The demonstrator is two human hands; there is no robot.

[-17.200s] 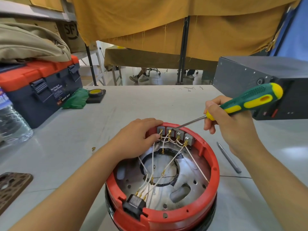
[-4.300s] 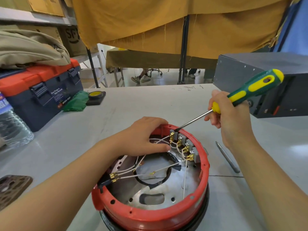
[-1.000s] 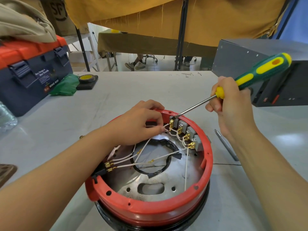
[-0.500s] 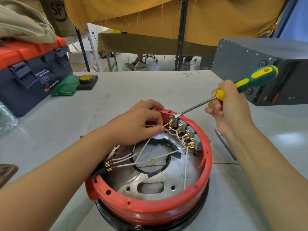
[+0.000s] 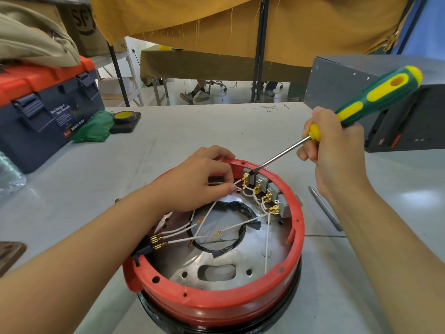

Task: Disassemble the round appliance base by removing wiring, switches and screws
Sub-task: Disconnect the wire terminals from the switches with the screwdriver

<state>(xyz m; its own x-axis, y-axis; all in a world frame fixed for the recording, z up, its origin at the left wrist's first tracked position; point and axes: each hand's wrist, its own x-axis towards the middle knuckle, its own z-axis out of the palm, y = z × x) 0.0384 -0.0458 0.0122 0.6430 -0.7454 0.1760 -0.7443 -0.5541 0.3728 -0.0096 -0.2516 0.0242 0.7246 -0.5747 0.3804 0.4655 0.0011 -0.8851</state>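
Notably, change: within the last half second the screwdriver [image 5: 346, 109] handle had swung upward while its blade stayed on the first switch; that reads as a prying stroke, so the switch was likely being levered loose rather than unscrewed.
Table [image 5: 168, 136]: grey top carrying the whole job.
Toolbox [image 5: 48, 112]: blue with an orange lid, lid closed, at the far left; a beige bag lay on top, contents not visible.
Round base [image 5: 216, 302]: red ring on a black foot, at the near middle of the table, open side up.
Inside the base: a metal plate, a loop of black tape, white wires [image 5: 231, 229] with brass ends, some of them loose, and a row of four grey switches [image 5: 266, 189] along the far right wall.
Right hand [image 5: 332, 153]: fingers curled round the lower end of the screwdriver handle, blade tip set against the top of the switch nearest the left hand.
Left hand [image 5: 202, 174]: over the far rim, thumb and forefinger pinching a white wire just beside the first switch.
Progress: judged partway; all four switches were in place and several wires attached.
Metal rod [image 5: 325, 208]: lying on the table just right of the base.
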